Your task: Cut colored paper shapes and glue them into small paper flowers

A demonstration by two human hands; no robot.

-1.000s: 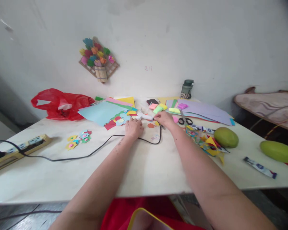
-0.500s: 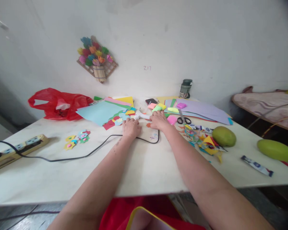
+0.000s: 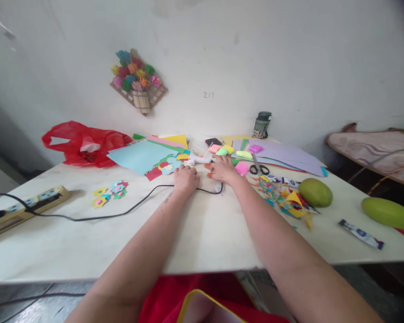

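My left hand (image 3: 186, 179) rests on the white table (image 3: 128, 251), fingers bent forward and a little apart, with nothing visible in it. A white glue gun (image 3: 201, 159) lies just beyond it, and a black cord (image 3: 141, 205) runs by its wrist. My right hand (image 3: 223, 169) is right of the glue gun, its fingertips on a small orange paper cutout (image 3: 208, 166), which they partly cover. Left of the glue gun lie several coloured paper cutouts (image 3: 164, 166). Soft clay packs (image 3: 222, 151) in bright colours and black-handled scissors (image 3: 259, 169) are beyond and beside my right hand.
A power strip (image 3: 27, 208) and paper flowers (image 3: 111, 193) are at left, near a red plastic bag (image 3: 84, 146). Coloured sheets (image 3: 131, 157) lie at the back. Paper scraps (image 3: 286, 197), two green mangoes (image 3: 315, 192) and a glue tube (image 3: 361, 234) occupy the right. A bottle (image 3: 261, 124) stands by the wall.
My right fingertips have come onto the orange cutout, which lay flat just below them before. My left hand stays almost in place. The view has shifted slightly.
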